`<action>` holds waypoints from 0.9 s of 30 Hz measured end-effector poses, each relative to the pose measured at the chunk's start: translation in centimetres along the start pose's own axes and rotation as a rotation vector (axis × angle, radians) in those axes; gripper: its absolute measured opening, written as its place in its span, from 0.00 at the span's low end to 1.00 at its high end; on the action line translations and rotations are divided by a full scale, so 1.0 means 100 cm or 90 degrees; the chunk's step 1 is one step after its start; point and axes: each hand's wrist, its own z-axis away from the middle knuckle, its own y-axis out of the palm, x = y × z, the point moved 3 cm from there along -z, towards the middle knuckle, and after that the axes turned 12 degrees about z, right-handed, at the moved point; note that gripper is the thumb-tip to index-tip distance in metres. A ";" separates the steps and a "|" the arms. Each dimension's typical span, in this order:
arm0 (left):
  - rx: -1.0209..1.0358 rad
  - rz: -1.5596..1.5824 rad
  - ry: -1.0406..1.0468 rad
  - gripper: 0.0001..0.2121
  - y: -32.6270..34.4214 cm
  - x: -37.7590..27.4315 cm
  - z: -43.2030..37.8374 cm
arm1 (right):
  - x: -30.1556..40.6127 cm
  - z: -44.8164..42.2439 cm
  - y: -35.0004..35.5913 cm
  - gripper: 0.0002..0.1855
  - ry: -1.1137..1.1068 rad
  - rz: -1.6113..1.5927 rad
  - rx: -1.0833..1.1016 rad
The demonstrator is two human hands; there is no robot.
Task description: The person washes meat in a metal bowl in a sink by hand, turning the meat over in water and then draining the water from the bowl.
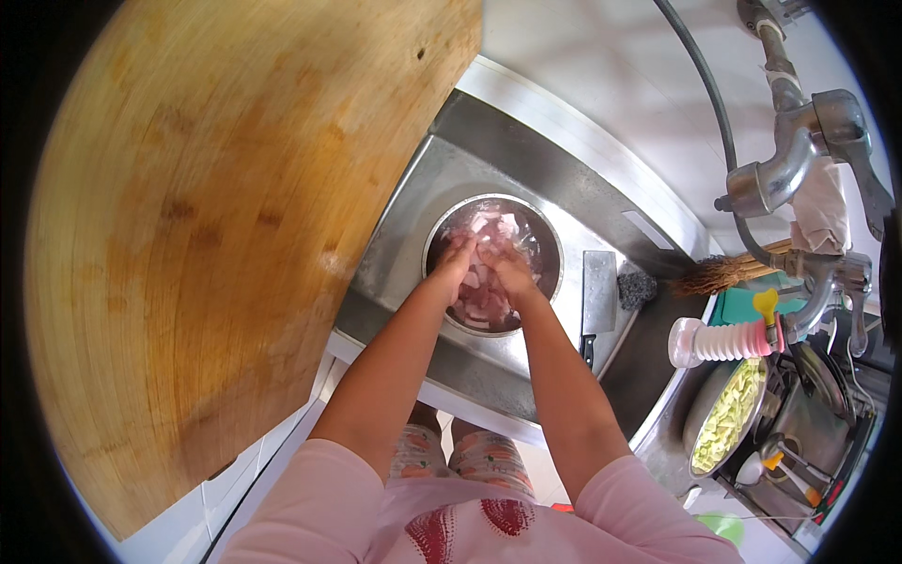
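A round metal bowl [557, 304] stands in the steel sink [405, 204], holding pinkish water and cut pieces of raw meat [476, 310], some with pale fat. Both of my hands reach into it. My left hand [454, 266] is at the left of the meat, thumb side up, its fingertips among the pieces. My right hand [510, 271] lies just to its right, fingers spread down into the wet meat. Water and meat partly hide the fingers of both hands, so I cannot tell whether they grip any piece.
A large wooden cutting board [211, 296] covers the left side. Right of the bowl lie a cleaver [599, 292] and a scouring pad [637, 290]. Beyond are a faucet [782, 169], a pink-and-white spout extension [726, 342], a straw brush [726, 271] and a bowl of cut green vegetable [729, 416].
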 end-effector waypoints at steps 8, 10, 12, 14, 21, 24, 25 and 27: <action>0.199 -0.281 0.401 0.12 0.008 -0.021 0.026 | 0.030 0.037 -0.013 0.21 -0.248 0.371 -0.172; 0.194 -0.408 0.446 0.16 0.011 -0.030 0.042 | 0.027 0.035 -0.025 0.19 -0.184 0.258 -0.112; 0.117 -0.599 0.549 0.31 0.002 -0.026 0.036 | 0.017 0.027 -0.037 0.23 -0.157 0.256 -0.123; 0.056 -0.577 0.526 0.34 -0.003 -0.023 0.029 | 0.014 0.025 -0.041 0.26 -0.147 0.265 -0.183; 0.013 -0.079 0.170 0.44 -0.009 0.012 -0.020 | 0.010 0.014 -0.011 0.42 -0.160 0.062 -0.036; 0.104 0.071 0.051 0.41 0.008 -0.002 0.010 | 0.014 0.018 -0.001 0.26 -0.008 0.054 -0.026; 0.140 0.080 0.066 0.38 0.010 -0.004 0.013 | 0.015 0.019 -0.003 0.26 -0.008 0.055 -0.026; 0.139 -0.029 0.172 0.31 0.009 -0.012 0.013 | 0.021 0.023 -0.006 0.19 -0.086 0.084 0.038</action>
